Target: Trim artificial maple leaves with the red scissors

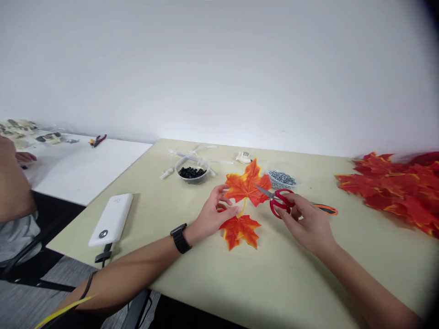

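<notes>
My left hand (219,208) holds an artificial maple leaf (248,183), orange-red with yellow edges, with the thumb and fingers at its left side near the yellow stem. A second maple leaf (240,230) lies on the table just below that hand. In my right hand (308,223) is a pair of red-handled scissors (274,195). Their blades point left, and the tips overlap the right part of the held leaf in view. Whether the blades touch the leaf I cannot tell.
A tub of black pieces (192,172) and a tub of grey metal pieces (281,178) stand behind my hands. An orange-edged cutter (325,209) lies right, near a leaf pile (394,187). A white power bank (111,219) lies left. Another person's arm (15,183) is far left.
</notes>
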A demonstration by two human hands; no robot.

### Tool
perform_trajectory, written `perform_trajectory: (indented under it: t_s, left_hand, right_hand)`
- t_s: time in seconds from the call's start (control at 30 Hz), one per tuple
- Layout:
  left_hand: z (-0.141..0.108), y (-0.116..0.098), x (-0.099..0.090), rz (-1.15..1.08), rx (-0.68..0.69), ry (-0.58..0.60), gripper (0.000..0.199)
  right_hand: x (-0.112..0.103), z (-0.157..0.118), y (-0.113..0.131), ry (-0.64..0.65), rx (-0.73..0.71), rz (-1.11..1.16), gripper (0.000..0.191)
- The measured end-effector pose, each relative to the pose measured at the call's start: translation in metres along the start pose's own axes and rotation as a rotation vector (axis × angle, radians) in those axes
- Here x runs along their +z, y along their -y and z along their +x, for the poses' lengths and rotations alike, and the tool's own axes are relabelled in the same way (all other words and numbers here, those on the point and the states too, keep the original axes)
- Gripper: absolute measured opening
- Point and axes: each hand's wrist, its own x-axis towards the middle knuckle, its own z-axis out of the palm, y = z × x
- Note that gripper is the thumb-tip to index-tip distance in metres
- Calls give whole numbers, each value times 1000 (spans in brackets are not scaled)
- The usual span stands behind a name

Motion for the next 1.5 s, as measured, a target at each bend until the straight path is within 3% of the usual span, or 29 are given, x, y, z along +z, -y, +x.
perform_trajectory:
  t_s: [0.07, 0.13, 0.4, 0.57, 0.67, 0.83, 1.03, 1.33, 1.5]
  left_hand:
    - [0, -1, -1, 30, 15, 58, 40]
    - [-1, -1, -2, 54, 49, 85, 33]
    - [-6, -6, -1, 107, 3, 92, 46]
    - [-10, -16, -1, -22, -19, 131, 51]
    - [-10, -13, -1, 34, -35, 147, 49]
    - [-9, -5, 4, 114, -92, 63, 44]
    - [-9, -4, 6, 192, -81, 63, 49]
    - [-8, -6, 4, 229, -13, 6, 48]
    - [-6, -2, 5, 263, -3, -16, 44]
  right_hand:
    - [-1, 0, 0, 27, 38, 1, 37]
    - [-1, -1, 1, 74, 66, 2, 39]
    - [-2, 0, 14, 275, 81, 32, 32]
    - [-4, 0, 19, 299, 67, 27, 26]
    - [-4, -1, 21, 331, 93, 49, 27]
    - [-4, -2, 20, 364, 75, 55, 24]
    - [0, -3, 17, 345, 52, -30, 31]
    - [-1, -5, 23, 210, -227, -182, 32]
    - [0, -7, 28, 187, -294, -198, 27]
